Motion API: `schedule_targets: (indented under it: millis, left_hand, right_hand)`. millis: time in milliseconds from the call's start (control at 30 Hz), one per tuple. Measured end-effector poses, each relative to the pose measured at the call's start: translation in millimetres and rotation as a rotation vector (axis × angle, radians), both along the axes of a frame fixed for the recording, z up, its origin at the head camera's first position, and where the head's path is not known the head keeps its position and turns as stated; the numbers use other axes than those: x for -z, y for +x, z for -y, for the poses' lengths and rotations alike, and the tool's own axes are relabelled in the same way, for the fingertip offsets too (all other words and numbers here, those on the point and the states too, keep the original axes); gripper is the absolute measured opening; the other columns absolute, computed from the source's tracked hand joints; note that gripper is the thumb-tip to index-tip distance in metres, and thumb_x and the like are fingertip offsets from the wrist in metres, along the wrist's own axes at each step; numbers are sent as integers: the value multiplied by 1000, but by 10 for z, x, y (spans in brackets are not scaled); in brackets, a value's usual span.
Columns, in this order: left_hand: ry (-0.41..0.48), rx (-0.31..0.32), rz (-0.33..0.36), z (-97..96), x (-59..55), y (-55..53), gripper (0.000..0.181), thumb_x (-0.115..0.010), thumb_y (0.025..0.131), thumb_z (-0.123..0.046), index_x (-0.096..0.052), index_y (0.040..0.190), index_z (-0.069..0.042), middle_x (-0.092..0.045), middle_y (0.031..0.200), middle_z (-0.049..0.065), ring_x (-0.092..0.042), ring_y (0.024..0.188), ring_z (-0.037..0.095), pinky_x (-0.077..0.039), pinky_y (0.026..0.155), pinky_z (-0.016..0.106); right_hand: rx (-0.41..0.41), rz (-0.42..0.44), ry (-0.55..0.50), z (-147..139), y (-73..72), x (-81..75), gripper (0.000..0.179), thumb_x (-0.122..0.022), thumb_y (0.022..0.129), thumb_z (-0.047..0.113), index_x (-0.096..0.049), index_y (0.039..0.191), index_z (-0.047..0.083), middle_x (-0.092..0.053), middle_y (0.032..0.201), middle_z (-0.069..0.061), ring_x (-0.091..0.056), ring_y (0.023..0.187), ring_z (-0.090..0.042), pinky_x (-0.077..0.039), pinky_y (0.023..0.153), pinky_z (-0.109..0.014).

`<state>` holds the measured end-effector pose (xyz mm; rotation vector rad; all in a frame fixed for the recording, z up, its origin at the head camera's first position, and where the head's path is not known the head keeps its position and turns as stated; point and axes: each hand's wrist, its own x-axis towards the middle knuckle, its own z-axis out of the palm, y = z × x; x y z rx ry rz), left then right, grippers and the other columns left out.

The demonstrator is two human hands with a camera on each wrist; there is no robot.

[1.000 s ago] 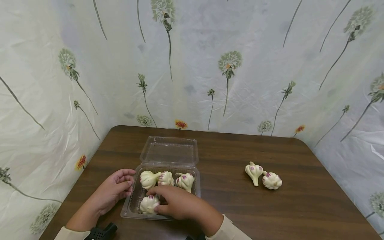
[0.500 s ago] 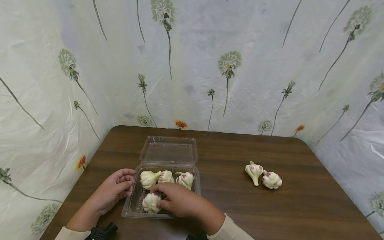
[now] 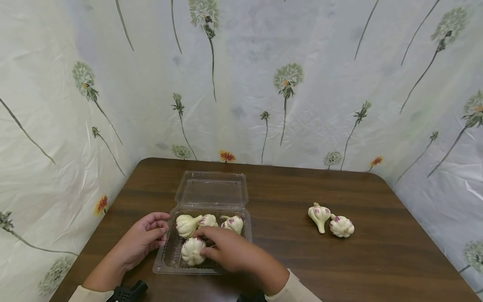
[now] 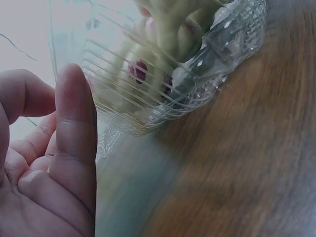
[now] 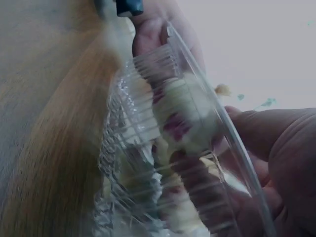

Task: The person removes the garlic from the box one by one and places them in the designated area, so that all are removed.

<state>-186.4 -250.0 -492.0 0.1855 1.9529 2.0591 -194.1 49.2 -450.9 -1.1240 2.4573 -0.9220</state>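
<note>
A clear plastic clamshell box (image 3: pixel 166 268) lies on the table with its lid folded back and several garlic bulbs inside. My right hand (image 3: pixel 230 249) reaches over the box and grips a white garlic bulb (image 3: pixel 193 251) between thumb and fingers, near the front left of the tray. In the right wrist view that purple-marked bulb (image 5: pixel 185 121) shows through the ribbed wall. Behind it sit other bulbs, among them a garlic bulb (image 3: pixel 186 226) at the back left. My left hand (image 3: pixel 145 239) is at the box's left rim, fingers loosely bent, thumb (image 4: pixel 74 113) close to the clear wall.
To the right on the dark wooden table (image 3: pixel 286 260) lie two more bulbs, a garlic bulb (image 3: pixel 319 216) with its stem pointing forward and a rounder garlic bulb (image 3: pixel 342 227) beside it. The clear lid (image 3: pixel 211 188) extends toward the back. A flower-print sheet (image 3: pixel 241 84) hangs behind.
The right hand has shifted the gripped bulb slightly right and away from the front rim, turning it a little. The left hand has stayed at the box's left side.
</note>
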Motion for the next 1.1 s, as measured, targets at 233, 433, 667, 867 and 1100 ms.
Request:
schedule_targets:
  millis: [233,433,667,867,1100]
  left_hand:
    - [-11,-13,10,-26,-12,0,42,-55,107,-6,-38,145,5,-59,107,1,-64,85,11,-60,75,25]
    - [-17,-14,3,-27,-35,-3,43,-55,107,-8,-38,145,6,-58,107,2,-64,85,12,-60,76,26]
    - [-14,-17,8,-8,-13,-1,42,-55,108,-8,-39,145,5,-59,106,1,-64,85,12,-61,76,26]
    - [-7,-17,11,-2,3,-3,41,-55,107,-7,-40,144,5,-59,106,1,-64,85,11,-61,75,25]
    - [-2,-16,12,-8,-3,-1,41,-56,107,-7,-40,144,4,-59,106,1,-64,85,11,-61,75,25]
  right_hand:
    - [104,116,-132,-111,72,-61,39,-64,105,22,-57,144,22,-62,143,5,-65,124,-14,-55,100,-27]
    - [142,110,-243,-200,115,-67,40,-62,106,18,-55,146,17,-61,143,-2,-66,123,-17,-56,100,-27]
    - [254,91,-367,-321,157,-67,43,-64,105,13,-54,146,21,-59,143,-2,-63,128,-24,-55,104,-29]
    - [318,34,-476,-433,167,-52,45,-66,103,10,-56,146,18,-59,146,-6,-64,128,-30,-57,103,-33]
    - [409,3,-516,-574,195,-62,45,-64,103,7,-56,147,17,-60,144,-3,-63,129,-22,-56,102,-30]
